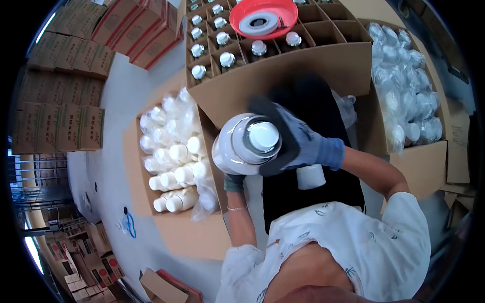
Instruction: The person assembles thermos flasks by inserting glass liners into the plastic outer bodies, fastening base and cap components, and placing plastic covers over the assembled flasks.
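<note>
A shiny pale bottle [232,144] with a white cap [263,136] is tilted in front of my lap, its cap end towards me. My left hand [235,183], in a dark-palmed glove, holds it from below; the bottle hides most of its fingers. Curved round the cap end is my right hand [300,141], in a grey-blue glove with dark fingers, partly blurred by motion. A loose white cap or cup [310,177] rests on my dark-clothed lap, below the right wrist.
Ahead stands a divided carton [283,70] with several capped bottles; a red dish [235,20] lies on top. An open box of white bottles [184,174] is on the left, another of plastic-wrapped white items [409,96] on the right. Stacked cartons [60,126] stand farther left.
</note>
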{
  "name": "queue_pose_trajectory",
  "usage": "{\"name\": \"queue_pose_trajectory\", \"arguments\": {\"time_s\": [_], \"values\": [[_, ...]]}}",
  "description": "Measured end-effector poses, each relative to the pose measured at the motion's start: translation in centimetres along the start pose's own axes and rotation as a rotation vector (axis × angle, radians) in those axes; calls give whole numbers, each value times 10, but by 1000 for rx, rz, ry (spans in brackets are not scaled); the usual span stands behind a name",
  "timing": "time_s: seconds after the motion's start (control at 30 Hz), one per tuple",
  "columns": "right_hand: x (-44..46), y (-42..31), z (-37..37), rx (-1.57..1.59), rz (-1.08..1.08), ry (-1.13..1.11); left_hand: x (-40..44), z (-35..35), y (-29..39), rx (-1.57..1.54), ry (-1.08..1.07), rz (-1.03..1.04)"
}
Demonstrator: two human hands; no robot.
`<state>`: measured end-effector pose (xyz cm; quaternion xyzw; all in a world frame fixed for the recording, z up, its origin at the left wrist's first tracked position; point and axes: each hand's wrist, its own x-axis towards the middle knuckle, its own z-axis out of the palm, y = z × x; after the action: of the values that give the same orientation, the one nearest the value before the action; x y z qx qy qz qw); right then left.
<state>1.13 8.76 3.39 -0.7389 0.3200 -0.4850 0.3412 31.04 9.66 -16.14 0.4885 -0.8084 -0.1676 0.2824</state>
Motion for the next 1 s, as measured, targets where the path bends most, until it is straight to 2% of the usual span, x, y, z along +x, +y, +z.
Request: {"name": "queue_pose_trajectory", "arguments": {"time_s": [0.03,0.1,0.17,0.2,0.3,0.33,0.37,0.43,0.53,0.57,0.63,0.7,0.77,0.83,0.9,0.97,1.0], "values": [[-25,9,-3,-58,39,10,-4,-1,-2,2,1,-9],[-90,26,-9,-275,95,-176,-13,3,-3,12,24,-17],[-132,17,-5,-575,211,-551,-20,8,-1,24,33,-15],[-142,17,2,-728,149,-688,-22,12,0,34,34,-6],[-137,15,-12,-701,275,-483,-29,23,1,54,38,10],[-128,2,-24,-653,297,-201,-32,26,0,58,38,14],[-107,-18,-36,-730,328,-27,-34,28,1,57,39,16],[-82,-46,-57,-860,246,199,-38,33,1,54,39,21],[-55,-79,-51,-728,31,243,-42,37,-2,39,27,35],[-57,-67,-45,-651,-84,148,-41,37,-3,33,17,41],[-42,-60,-41,-725,-274,75,-41,34,-1,13,-1,40],[-30,-48,-51,-675,-370,30,-34,18,10,-23,-50,57],[-7,-43,-61,-455,-387,-30,-30,7,16,-62,-88,61],[-5,-31,-74,-323,-229,-70,-23,-9,13,-105,-82,31],[-14,-17,-70,235,319,227,-7,-29,10,-134,-35,-21],[-44,37,-87,-55,102,130,16,-51,5,-143,1,-55],[-45,37,-91,-75,75,87,32,-63,2,-142,0,-59]]}}
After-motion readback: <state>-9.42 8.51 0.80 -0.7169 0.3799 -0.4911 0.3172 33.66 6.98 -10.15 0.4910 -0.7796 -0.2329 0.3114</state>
